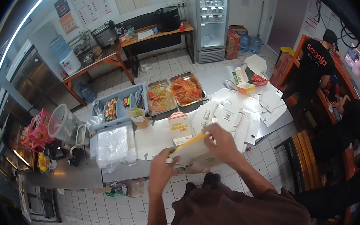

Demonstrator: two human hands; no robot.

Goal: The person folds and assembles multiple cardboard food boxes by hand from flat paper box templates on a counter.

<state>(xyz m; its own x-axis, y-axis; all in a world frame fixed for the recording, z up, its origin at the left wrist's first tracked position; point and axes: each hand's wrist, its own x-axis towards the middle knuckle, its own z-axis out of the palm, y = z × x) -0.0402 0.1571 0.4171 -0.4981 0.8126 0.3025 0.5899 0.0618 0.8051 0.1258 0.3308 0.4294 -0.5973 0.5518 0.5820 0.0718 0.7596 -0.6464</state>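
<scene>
My left hand (163,167) grips the left end of a white carton (196,154) with a yellow edge, above the table's front edge. The carton's other end is held by my right hand (218,142), its fingers closed over the top. Just beyond the carton, a small orange and white printed box (180,128) stands on the metal table (159,169). To its right lies a spread of flat white cartons (227,116). Two steel trays of orange-red food (186,89) sit behind the box.
At the left are a blue-grey bin (119,105) with packets, a stack of plastic bags (115,146) and a clear bucket (63,122). Folded boxes (245,81) stand at the back right. People in black shirts (316,57) are at the right, near a wooden bench (301,157).
</scene>
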